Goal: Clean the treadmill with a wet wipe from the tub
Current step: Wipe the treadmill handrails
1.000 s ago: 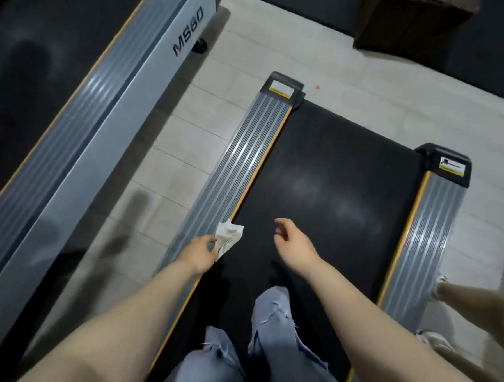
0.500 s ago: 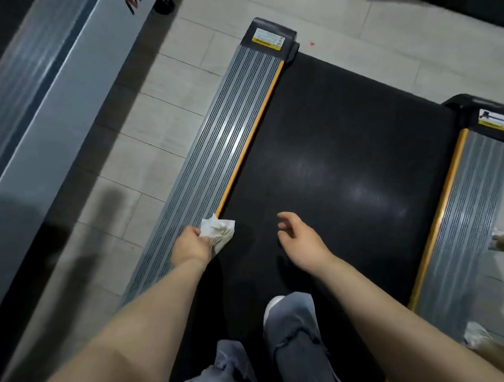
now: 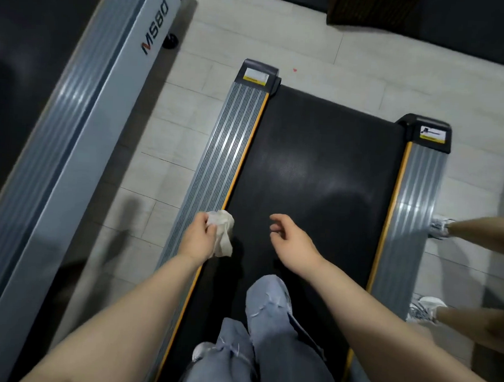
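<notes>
Head view: left hand (image 3: 197, 240) grips wet wipe (image 3: 223, 233) above treadmill (image 3: 318, 179).

My arms (image 3: 139, 310) are bare, no sleeves. I wear light blue jeans (image 3: 266, 331), frayed at hems; pale shoe (image 3: 203, 350) beneath.

Black belt (image 3: 319, 171) is lying open ahead of both hands — nothing standing on it. Left of the left hand (image 3: 197, 240), the second treadmill (image 3: 81, 129) is walling off the floor strip. Right of the right hand (image 3: 293, 245), a bystander's legs (image 3: 482, 232) are crowding the side rail (image 3: 413, 205).
</notes>
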